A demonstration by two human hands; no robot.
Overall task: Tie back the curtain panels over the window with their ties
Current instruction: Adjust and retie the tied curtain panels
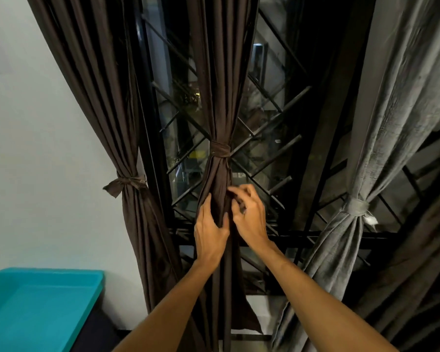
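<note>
A dark brown middle curtain panel (217, 97) hangs in front of the window, cinched by a brown tie (220, 149). Below that tie, my left hand (210, 228) grips the gathered fabric from the left, thumb wrapped onto the front folds. My right hand (249, 212) is at the panel's right side, fingers curled and pinching the cloth; it is slightly blurred. A left brown panel (107, 97) is bound by its tie (127, 182). The grey right panel (391, 123) is bound by a grey tie (356, 207).
Black window grille (269, 118) with diagonal bars stands behind the curtains, dark glass beyond. A teal plastic bin (36, 306) sits at the lower left against the white wall (36, 148). A black sill bar (302, 237) runs across below the hands.
</note>
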